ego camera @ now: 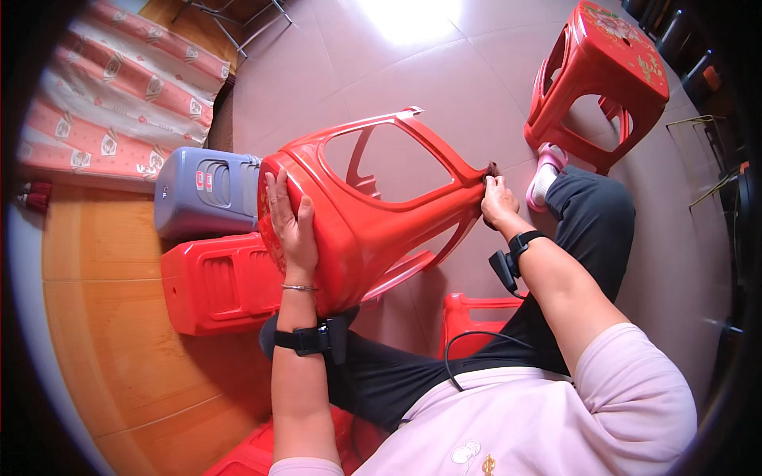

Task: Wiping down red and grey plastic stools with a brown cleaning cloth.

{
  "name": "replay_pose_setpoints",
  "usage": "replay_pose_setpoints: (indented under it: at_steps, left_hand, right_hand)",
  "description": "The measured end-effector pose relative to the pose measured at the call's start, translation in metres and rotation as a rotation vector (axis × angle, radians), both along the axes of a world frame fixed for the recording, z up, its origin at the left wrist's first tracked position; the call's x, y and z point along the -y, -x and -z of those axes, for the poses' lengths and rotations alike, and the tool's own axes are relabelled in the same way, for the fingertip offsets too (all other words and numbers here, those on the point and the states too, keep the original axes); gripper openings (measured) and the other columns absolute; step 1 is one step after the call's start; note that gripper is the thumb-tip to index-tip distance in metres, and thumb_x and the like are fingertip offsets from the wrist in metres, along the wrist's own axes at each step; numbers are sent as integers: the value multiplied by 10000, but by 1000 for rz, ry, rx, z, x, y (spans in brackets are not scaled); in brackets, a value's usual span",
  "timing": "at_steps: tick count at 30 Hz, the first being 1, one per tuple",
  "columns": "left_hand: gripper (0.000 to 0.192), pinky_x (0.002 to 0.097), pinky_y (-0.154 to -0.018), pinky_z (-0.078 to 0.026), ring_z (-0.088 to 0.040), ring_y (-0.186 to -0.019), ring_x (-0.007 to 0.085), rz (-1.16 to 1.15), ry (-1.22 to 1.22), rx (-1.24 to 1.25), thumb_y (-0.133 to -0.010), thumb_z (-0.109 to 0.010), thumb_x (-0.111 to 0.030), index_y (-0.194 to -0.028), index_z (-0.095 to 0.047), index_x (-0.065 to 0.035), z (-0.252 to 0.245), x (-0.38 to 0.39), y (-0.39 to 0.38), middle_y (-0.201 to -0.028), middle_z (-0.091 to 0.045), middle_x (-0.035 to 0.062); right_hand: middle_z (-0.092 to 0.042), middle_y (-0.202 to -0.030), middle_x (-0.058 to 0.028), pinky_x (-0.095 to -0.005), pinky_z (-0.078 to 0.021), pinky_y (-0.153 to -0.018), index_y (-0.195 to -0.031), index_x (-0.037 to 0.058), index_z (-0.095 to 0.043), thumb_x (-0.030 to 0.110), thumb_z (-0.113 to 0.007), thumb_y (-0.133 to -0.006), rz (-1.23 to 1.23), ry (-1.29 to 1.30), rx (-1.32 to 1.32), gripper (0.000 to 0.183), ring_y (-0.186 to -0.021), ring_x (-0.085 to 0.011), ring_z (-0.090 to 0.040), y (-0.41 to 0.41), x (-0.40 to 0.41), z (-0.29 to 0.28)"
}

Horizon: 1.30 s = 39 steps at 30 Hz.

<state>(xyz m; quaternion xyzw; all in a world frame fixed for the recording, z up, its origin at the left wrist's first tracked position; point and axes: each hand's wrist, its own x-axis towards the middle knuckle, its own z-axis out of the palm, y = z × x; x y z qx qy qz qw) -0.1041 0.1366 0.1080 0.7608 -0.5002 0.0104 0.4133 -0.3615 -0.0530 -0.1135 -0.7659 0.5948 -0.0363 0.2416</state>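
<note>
A red plastic stool (381, 238) lies tilted on its side before me, its seat towards the left and its legs towards the right. My left hand (292, 229) rests flat on the seat, fingers spread a little. At the end of one leg, my right hand (499, 199) grips a dark cloth (492, 169) pressed against the foot. Part of the cloth is hidden by my fingers. Black straps with small devices sit around both my forearms.
Another red stool (622, 77) with a flower pattern stands at the upper right. Stacked blue-grey stools (196, 190) and stacked red stools (220, 282) lie on the left, by a wooden panel (101, 238) and a pink curtain (131, 95). A metal-legged rack (229, 35) is behind.
</note>
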Motion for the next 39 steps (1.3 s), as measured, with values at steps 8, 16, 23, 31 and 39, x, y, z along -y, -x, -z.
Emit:
replay_pose_setpoints:
  at_steps: [8,16,23,31,39]
  left_hand:
    - [579,411,-1105,-117,-157,-1381,290,4,-17,8,-872,-466,-361,-1380,-355,-107,-5,14,15,-1487,-202,144]
    - [565,408,-1102,-127,-160,-1378,307,-10,-10,21,-880,-453,-354,-1371,-365,-89,-4,14,12,-1481,-207,161]
    - [562,407,-1101,-132,-180,-1369,319,-82,45,-5,-886,-440,-364,-1368,-369,-83,3,12,-2,-1472,-219,182]
    - [576,400,-1096,-151,-206,-1359,339,-235,44,69,-890,-427,-401,-1367,-365,-83,3,19,-2,-1463,-219,214]
    - [610,440,-1087,-169,-205,-1342,391,-468,88,99,-904,-382,-459,-1380,-326,-80,17,14,-4,-1441,-206,271]
  right_hand:
    - [-439,-1215,-204,-484,-440,-879,-1256,69,-377,126,-428,-843,265,-196,92,419,-1049,-415,-528,1,-20,-2]
    - [-445,-1234,-229,-478,-403,-941,-1280,54,-374,141,-449,-791,310,-341,214,502,-1113,-429,-478,0,-18,6]
    - [-464,-1197,-249,-477,-406,-936,-1231,79,-440,171,-484,-766,104,-266,315,476,-1108,-424,-484,-6,-15,13]
    - [-506,-1097,-242,-485,-462,-835,-1087,38,-474,212,-534,-770,-205,-83,395,366,-969,-416,-557,-39,-41,-67]
    - [-513,-1035,-183,-428,-498,-743,-1081,32,-478,97,-584,-707,-493,137,711,394,-862,-372,-580,-51,-97,-160]
